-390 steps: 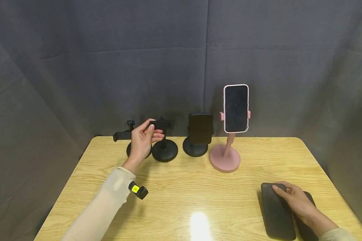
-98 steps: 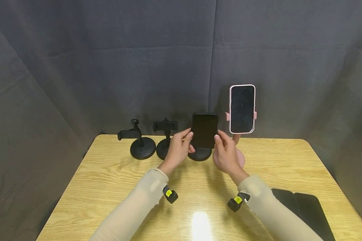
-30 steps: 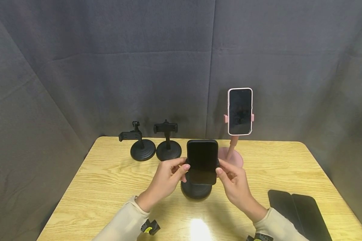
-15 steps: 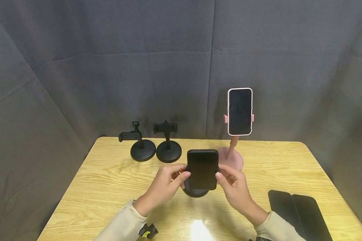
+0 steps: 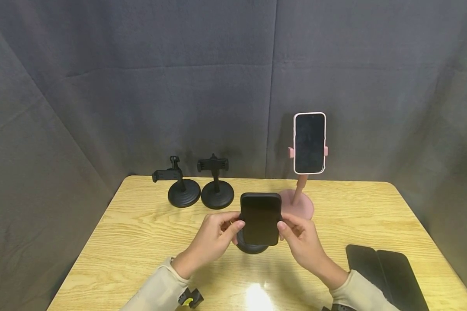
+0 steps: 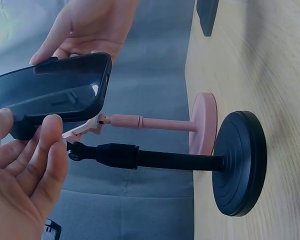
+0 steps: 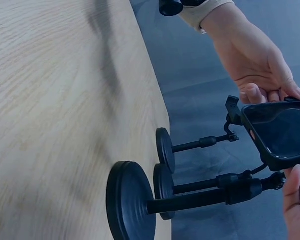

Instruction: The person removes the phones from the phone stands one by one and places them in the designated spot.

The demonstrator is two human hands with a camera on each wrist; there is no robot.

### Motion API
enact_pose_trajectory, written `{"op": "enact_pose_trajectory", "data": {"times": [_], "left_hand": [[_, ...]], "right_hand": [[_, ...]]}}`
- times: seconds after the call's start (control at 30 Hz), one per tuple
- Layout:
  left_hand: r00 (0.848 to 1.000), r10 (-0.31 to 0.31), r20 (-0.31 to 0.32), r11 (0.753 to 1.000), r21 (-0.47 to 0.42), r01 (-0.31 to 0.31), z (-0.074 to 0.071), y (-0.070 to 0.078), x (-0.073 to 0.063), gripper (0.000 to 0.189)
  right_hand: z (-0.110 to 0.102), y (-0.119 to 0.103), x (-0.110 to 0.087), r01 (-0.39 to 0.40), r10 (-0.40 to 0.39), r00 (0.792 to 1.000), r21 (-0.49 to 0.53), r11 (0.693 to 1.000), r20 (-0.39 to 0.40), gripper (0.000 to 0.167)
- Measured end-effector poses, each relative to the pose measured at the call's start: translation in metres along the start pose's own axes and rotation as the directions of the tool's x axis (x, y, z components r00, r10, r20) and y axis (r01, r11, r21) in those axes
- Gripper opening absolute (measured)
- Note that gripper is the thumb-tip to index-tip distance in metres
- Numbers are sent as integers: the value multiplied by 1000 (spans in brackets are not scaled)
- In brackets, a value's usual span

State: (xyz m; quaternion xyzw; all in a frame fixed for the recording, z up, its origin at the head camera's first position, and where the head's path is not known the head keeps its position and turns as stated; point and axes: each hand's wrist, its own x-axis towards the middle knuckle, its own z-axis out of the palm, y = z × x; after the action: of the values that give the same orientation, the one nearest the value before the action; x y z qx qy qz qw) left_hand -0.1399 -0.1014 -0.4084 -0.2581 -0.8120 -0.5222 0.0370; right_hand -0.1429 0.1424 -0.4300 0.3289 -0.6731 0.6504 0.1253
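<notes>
A black phone (image 5: 261, 218) sits in the holder of a black round-based stand, its dark screen tilted up toward me. My left hand (image 5: 214, 235) grips the phone's left edge between thumb and fingers; my right hand (image 5: 304, 242) pinches the opposite edge. Below, the stand's base (image 5: 253, 249) is mostly hidden by the phone. The left wrist view shows that stand's straight black pole (image 6: 175, 160) rising from its round base to the holder behind the phone (image 6: 55, 90). In the right wrist view, fingers of both hands lie along the phone's (image 7: 285, 132) two long sides.
Behind to the left stand two black phone stands (image 5: 184, 193) (image 5: 218, 194) with bare clamps. A pink stand (image 5: 301, 205) at back right carries a phone in a white-rimmed case (image 5: 309, 143). Two flat black slabs (image 5: 367, 268) (image 5: 401, 276) lie side by side at the table's right.
Earlier, the left hand touched another stand's clamp and the right lay on a black slab. Both hands since took the black phone's sides, and its stand came toward me. Recently, the phone tilted back.
</notes>
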Motion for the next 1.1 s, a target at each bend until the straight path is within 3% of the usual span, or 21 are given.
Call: {"op": "enact_pose_trajectory", "data": {"times": [0.23, 0.47, 0.83, 1.1], "left_hand": [[1000, -3, 17, 1000, -28, 3, -1, 3, 3, 25], [999, -46, 22, 997, -69, 47, -3, 8, 6, 24], [997, -77, 30, 995, -54, 78, -6, 14, 11, 22], [995, -94, 27, 994, -60, 96, -5, 17, 14, 22]], "right_hand": [[0, -8, 3, -58, 56, 998, -76, 995, -21, 17], [-3, -13, 6, -144, 140, 989, -138, 980, -38, 13], [-7, -16, 11, -182, 182, 983, -79, 980, -3, 17], [-8, -20, 15, -263, 264, 965, -60, 963, 0, 22]]}}
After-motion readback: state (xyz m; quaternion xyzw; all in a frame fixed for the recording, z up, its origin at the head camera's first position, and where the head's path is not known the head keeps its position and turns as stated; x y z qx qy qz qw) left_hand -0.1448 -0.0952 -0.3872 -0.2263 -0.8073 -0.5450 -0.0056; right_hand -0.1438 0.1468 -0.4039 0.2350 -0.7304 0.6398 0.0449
